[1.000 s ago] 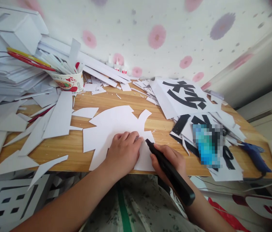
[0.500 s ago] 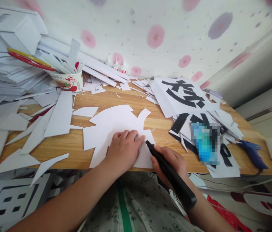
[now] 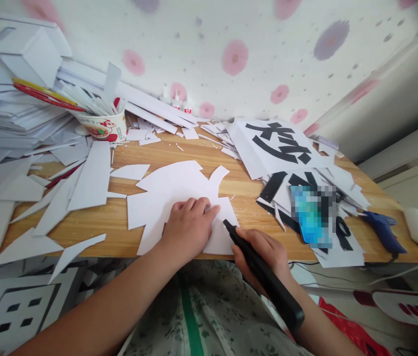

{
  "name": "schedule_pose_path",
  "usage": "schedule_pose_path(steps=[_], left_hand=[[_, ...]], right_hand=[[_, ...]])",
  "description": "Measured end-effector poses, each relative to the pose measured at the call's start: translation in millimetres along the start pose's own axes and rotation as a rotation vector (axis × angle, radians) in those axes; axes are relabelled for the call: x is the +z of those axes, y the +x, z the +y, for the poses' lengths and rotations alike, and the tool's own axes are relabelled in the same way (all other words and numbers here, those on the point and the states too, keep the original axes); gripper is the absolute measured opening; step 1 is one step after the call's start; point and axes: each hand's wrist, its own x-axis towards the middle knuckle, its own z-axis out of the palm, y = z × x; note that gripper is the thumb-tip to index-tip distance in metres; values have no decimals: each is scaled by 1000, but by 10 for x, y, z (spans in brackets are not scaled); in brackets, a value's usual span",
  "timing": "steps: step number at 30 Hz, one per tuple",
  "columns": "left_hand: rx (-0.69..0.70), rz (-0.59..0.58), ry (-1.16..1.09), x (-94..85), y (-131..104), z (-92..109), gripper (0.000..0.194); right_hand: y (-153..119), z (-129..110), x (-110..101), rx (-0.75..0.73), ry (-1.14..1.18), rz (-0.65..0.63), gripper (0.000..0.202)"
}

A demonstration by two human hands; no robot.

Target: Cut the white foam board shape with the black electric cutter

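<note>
Head view of the work, as I follow it from afar. The left hand (image 3: 190, 225) lies palm down on a cut-out white card (image 3: 169, 183), its fingers bent and close together, thumb pointing toward the tool; I cannot tell whether it pinches anything beneath. The right hand (image 3: 273, 251) is wrapped firmly around a black tool (image 3: 283, 296), whose tip points down at the card just beside the left thumb; I cannot tell whether tip and card touch. The card lies flat at the front edge of the wooden table (image 3: 246, 198). To the left I see white scraps (image 3: 89, 180) and a paper cup (image 3: 110, 127) filled with strips; to the right, a lettered sheet (image 3: 279, 160) and a blue glue gun (image 3: 381, 232).
</note>
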Motion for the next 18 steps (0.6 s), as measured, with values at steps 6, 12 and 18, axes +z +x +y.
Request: schedule_pose_path(steps=[6, 12, 18], left_hand=[[-8, -3, 5, -1, 5, 6, 42], [-15, -3, 8, -8, 2, 4, 44], [-20, -10, 12, -9, 7, 6, 46]], right_hand=[[-19, -21, -37, -3, 3, 0, 24], [-78, -16, -61, -27, 16, -3, 31], [-177, 6, -125, -61, 5, -58, 41]])
